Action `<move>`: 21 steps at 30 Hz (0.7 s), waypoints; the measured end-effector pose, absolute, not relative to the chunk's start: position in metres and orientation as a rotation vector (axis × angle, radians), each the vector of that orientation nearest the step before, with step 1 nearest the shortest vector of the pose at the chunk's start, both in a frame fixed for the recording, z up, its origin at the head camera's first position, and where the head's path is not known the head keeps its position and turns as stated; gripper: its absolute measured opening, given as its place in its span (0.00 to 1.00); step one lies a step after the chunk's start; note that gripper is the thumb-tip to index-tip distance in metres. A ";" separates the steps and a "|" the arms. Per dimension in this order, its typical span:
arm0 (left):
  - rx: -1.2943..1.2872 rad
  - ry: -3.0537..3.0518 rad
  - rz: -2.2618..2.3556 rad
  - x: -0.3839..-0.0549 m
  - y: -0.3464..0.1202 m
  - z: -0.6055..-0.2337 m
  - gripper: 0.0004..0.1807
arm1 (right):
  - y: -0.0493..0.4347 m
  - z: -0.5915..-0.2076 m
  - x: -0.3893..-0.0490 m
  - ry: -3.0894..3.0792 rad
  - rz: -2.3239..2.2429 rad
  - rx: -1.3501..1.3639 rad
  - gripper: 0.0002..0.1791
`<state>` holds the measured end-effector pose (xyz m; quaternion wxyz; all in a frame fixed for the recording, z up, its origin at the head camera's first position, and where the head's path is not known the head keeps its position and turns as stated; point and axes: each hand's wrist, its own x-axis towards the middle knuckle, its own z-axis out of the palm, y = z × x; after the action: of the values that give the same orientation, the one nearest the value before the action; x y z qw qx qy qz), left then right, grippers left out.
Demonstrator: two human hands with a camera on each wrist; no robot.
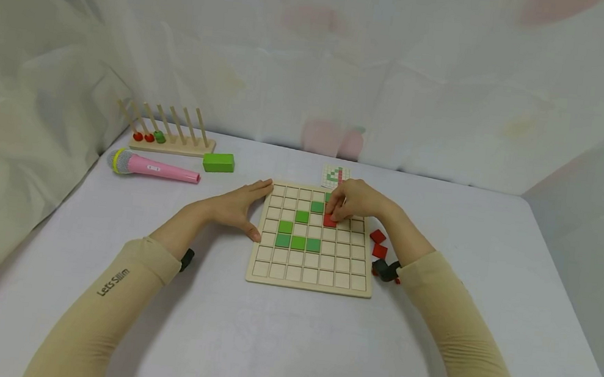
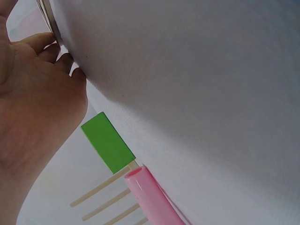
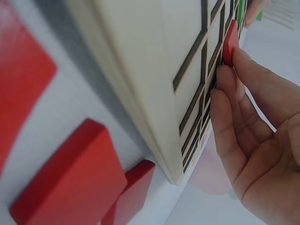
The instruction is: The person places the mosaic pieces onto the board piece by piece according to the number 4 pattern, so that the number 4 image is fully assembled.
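Observation:
A square wooden grid board lies on the white table, with several green tiles set in its cells. My right hand pinches a red square tile between thumb and fingers; in the right wrist view it stands tilted at the grid. Along the board's left edge, my left hand rests with thumb and fingers spread, touching the rim. Just behind the board is a small card printed with a green and red grid pattern, partly covered by the right hand.
Several loose red tiles lie right of the board, some under the right wrist's black strap. At the back left are a pegged wooden rack with red and green beads, a green block and a pink toy microphone.

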<state>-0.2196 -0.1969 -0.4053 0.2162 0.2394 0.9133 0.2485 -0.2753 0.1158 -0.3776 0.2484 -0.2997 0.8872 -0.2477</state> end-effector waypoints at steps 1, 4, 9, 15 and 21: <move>0.664 2.531 0.688 -0.220 -0.197 -0.405 0.71 | 0.116 -0.378 -0.275 2.416 -0.676 -0.816 0.06; 0.662 2.533 0.687 -0.219 -0.197 -0.405 0.71 | 0.117 -0.377 -0.275 2.413 -0.678 -0.813 0.07; 0.658 2.533 0.682 -0.220 -0.197 -0.406 0.71 | 0.123 -0.371 -0.274 2.430 -0.681 -0.794 0.07; 0.652 2.534 0.682 -0.220 -0.197 -0.407 0.71 | 0.136 -0.366 -0.275 2.454 -0.726 -0.729 0.06; 0.662 2.538 0.679 -0.220 -0.198 -0.408 0.71 | 0.154 -0.365 -0.278 2.470 -0.732 -0.677 0.07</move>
<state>-0.2204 -0.1979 -0.4077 0.2147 0.2387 0.9149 0.2446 -0.2781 0.1540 -0.3647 0.2366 -0.2470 0.9010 -0.2668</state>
